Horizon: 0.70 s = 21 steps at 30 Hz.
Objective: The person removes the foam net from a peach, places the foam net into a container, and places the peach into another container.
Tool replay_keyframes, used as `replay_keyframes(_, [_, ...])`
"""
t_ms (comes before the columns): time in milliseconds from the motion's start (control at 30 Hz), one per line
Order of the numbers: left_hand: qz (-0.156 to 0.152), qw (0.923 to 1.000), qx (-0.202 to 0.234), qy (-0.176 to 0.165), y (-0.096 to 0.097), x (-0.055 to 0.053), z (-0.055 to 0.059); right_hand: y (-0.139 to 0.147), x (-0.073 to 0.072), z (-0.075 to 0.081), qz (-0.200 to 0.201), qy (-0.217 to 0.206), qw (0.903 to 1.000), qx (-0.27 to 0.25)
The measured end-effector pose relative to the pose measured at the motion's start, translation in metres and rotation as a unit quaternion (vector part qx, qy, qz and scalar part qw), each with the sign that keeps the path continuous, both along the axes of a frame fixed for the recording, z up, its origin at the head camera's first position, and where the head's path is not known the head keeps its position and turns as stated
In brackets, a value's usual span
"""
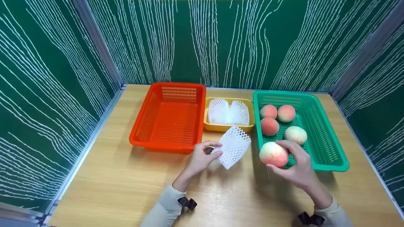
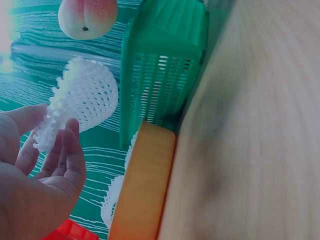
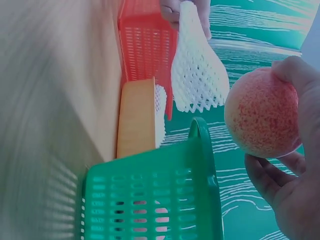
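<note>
My left hand (image 1: pixel 202 157) pinches a white foam net sleeve (image 1: pixel 234 146) by its left end, between thumb and fingers. The sleeve's far end gapes a little in the left wrist view. Over the near left rim of the green basket (image 1: pixel 331 157), my right hand (image 1: pixel 298 167) grips a pink and cream peach (image 1: pixel 273 154) from its right side. A gap separates the peach from the sleeve. Several more peaches (image 1: pixel 295 135) lie in the green basket. Two white foam net sleeves (image 1: pixel 218 111) sit side by side in the yellow tray (image 1: pixel 227 127).
A red basket (image 1: pixel 170 126) stands left of the yellow tray, with nothing visible inside it. Wooden tabletop (image 1: pixel 104 176) extends in front of the containers. Green panels with white wavy lines (image 1: pixel 202 44) enclose the table at the back and sides.
</note>
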State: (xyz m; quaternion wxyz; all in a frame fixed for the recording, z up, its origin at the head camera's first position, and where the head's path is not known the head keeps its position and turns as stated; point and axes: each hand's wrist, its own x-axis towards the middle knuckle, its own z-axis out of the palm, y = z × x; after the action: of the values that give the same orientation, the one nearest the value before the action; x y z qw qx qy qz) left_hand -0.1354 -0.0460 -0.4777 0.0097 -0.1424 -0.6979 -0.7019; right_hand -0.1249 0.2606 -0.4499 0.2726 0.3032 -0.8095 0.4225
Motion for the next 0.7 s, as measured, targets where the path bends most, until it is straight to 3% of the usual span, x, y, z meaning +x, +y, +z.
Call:
replay_keyframes(233, [0.004, 0.9997, 0.017, 0.015, 0.008, -0.005, 0.002, 0.017, -0.012, -0.014, -0.045, -0.059, 0.9973, 0.004])
replay_keyframes(367, [0.024, 0.9987, 0.033, 0.028, 0.016, -0.015, 0.006, 0.019, -0.013, -0.016, -0.047, -0.072, 0.9963, 0.007])
replay_keyframes(600, [0.097, 0.9902, 0.094, 0.036, 0.038, -0.061, -0.005, 0.018, -0.017, -0.012, -0.031, -0.057, 0.9978, 0.010])
replay_keyframes(700, [0.140, 0.9837, 0.107, 0.034, 0.048, -0.077, -0.003, 0.016, -0.019, -0.010, -0.021, -0.051, 0.9984, 0.013])
